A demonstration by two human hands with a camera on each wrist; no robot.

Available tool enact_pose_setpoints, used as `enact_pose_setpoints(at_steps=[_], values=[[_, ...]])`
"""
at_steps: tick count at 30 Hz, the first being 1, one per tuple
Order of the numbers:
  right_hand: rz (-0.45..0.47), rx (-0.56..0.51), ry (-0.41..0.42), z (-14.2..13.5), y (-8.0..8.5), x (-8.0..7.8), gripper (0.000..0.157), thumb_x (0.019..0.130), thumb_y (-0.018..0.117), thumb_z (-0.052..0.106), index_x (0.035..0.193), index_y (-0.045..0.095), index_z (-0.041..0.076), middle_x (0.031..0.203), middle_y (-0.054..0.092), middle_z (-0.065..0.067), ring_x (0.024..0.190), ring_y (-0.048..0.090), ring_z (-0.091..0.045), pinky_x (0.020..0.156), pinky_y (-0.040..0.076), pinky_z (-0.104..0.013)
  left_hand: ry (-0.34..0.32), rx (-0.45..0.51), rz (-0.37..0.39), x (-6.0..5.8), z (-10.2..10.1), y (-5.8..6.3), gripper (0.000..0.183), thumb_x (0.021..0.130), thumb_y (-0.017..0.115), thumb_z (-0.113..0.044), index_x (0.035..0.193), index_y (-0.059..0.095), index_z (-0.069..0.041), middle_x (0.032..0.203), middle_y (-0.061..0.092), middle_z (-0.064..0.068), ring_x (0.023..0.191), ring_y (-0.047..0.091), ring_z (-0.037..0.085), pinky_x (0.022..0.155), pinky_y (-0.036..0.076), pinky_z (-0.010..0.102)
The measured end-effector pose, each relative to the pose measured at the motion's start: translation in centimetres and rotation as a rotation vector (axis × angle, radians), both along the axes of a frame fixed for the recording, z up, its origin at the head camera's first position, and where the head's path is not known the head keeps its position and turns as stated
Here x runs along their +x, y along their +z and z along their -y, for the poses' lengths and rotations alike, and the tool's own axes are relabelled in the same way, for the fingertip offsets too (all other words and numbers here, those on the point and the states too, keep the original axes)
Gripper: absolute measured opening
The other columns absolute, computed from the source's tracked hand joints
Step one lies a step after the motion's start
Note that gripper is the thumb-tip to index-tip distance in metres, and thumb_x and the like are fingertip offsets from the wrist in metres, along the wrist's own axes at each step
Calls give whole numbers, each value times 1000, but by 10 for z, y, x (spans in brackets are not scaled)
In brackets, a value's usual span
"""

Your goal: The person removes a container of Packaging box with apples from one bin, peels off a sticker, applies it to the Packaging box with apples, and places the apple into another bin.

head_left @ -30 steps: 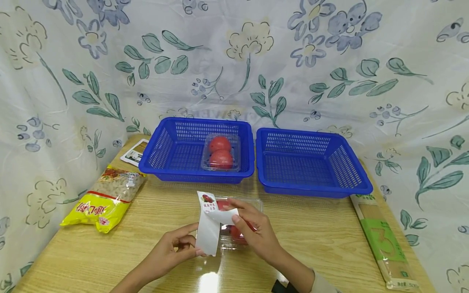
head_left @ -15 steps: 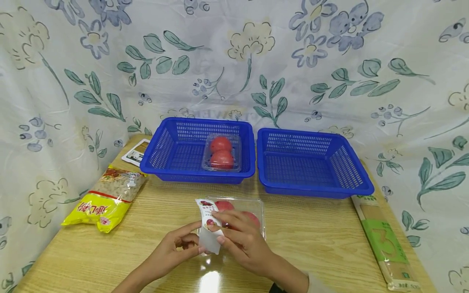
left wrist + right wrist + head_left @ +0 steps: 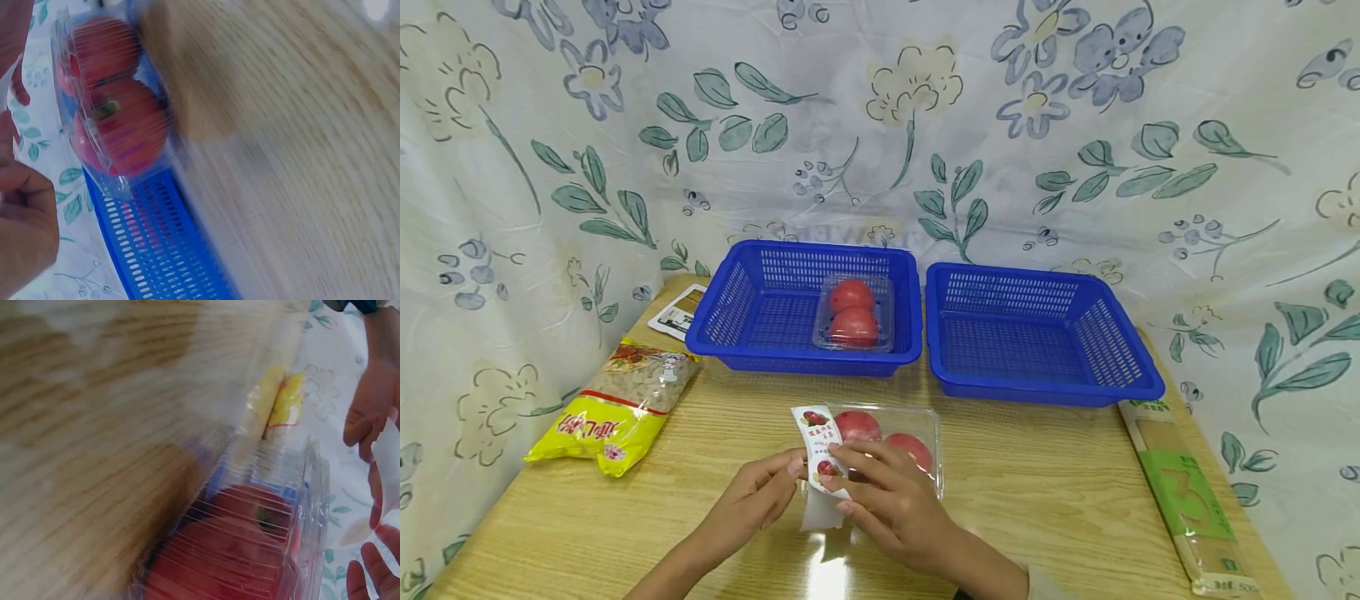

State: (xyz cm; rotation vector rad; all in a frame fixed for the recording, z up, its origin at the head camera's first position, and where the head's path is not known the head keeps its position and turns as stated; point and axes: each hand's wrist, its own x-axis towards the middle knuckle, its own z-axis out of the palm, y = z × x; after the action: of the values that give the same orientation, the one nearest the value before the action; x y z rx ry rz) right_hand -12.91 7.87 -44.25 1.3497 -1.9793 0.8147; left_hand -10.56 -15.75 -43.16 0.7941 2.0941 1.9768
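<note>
A white strip of labels (image 3: 815, 422) printed with red fruit stands over the left side of a clear plastic box of tomatoes (image 3: 912, 451). At the strip's left edge, my left hand (image 3: 748, 504) pinches it between thumb and fingertips. My right hand (image 3: 898, 504) holds the strip from the other side, fingers on the printed face and thumb lower down. The strip's blank lower end hangs below the fingers. In the left wrist view the box's lid (image 3: 119, 125) looks closed over the tomatoes. The right wrist view catches the strip's white backing (image 3: 389, 462) between both hands.
Behind, a blue basket (image 3: 805, 360) holds another box of tomatoes (image 3: 853, 312). A second blue basket (image 3: 1045, 390) stands beside it. A yellow bag (image 3: 613, 408) and a flat packet (image 3: 677, 312) lie left; a noodle packet (image 3: 1187, 500) lies right.
The right hand brought its folded-over end of the strip down, turning the printed face into view. The left fingers shifted up along the strip's left edge. The box stayed put.
</note>
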Motion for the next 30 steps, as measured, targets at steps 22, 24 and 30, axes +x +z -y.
enact_pose_setpoints(at_steps=[22,24,30], values=[[-65,75,28,2,-8,5,35,106,44,25,121,72,9,135,63,-10,126,55,-29,106,45,-40,231,-42,159,-4,-1,1,21,99,56,-7,100,61,14,47,37,3,38,34,0,32,26,25],[-3,56,45,2,-8,6,33,106,44,23,120,71,9,134,63,-9,127,55,-28,106,44,-40,228,-42,154,-4,-1,0,21,100,56,-6,100,60,15,49,41,-4,39,34,-1,32,26,24],[196,-11,71,3,-7,11,29,105,48,17,123,69,8,135,64,-7,126,55,-26,105,45,-38,245,-23,127,-2,-1,-2,19,99,54,-2,100,61,16,53,39,-10,41,32,-5,31,23,21]])
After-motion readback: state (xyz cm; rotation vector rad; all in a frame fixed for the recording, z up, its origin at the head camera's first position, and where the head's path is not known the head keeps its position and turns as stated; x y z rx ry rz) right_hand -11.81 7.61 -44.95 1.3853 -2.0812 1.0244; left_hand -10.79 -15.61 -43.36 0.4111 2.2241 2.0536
